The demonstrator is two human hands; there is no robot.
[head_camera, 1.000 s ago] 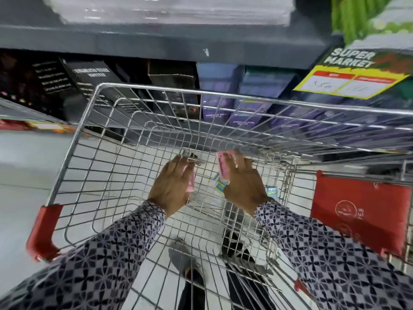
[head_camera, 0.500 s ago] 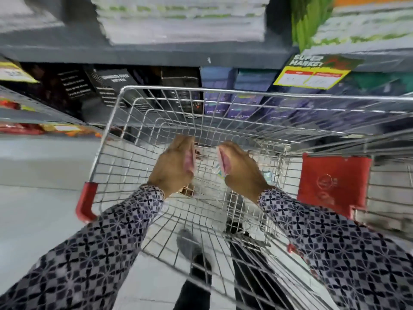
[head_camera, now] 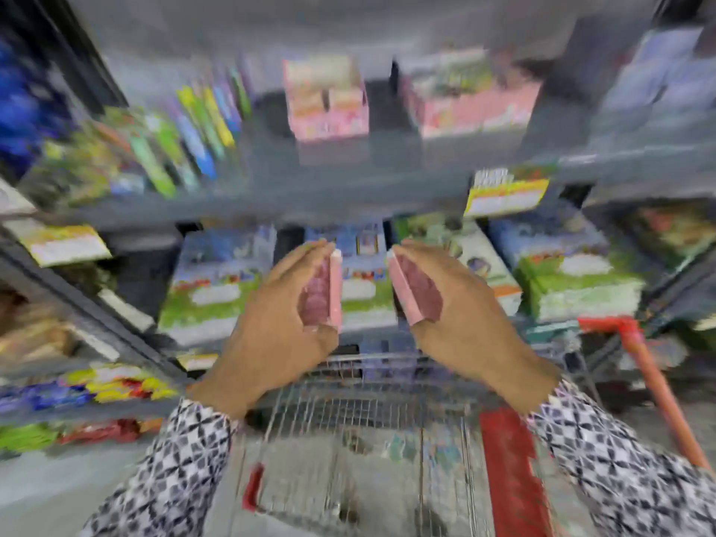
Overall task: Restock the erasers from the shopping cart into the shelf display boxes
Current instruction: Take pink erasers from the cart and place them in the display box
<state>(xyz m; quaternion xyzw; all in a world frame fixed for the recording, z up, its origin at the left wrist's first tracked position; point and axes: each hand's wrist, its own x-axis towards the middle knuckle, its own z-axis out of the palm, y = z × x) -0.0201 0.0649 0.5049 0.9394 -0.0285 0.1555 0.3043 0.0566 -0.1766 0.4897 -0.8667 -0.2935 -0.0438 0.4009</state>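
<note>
My left hand (head_camera: pixel 271 327) is closed around a pink eraser pack (head_camera: pixel 335 290), held upright above the wire shopping cart (head_camera: pixel 368 412). A second pink eraser pack (head_camera: pixel 403 292) is gripped in my right hand (head_camera: pixel 469 323), level with the first. Both hands are raised in front of the middle shelf. On the upper shelf stand two pink display boxes, one (head_camera: pixel 325 98) at centre and another (head_camera: pixel 469 98) to its right. The frame is blurred by motion.
Grey shelves (head_camera: pixel 310 191) hold coloured packs at the left and green-and-blue boxes (head_camera: pixel 217 281) behind my hands. A yellow price tag (head_camera: pixel 507 191) hangs on the shelf edge. A red cart handle (head_camera: pixel 654 381) slants at the right. A few small items lie in the cart.
Both hands have lifted out of the cart with a pink eraser pack each and risen toward the shelves. The view has swung upward from the cart to the shelf fronts.
</note>
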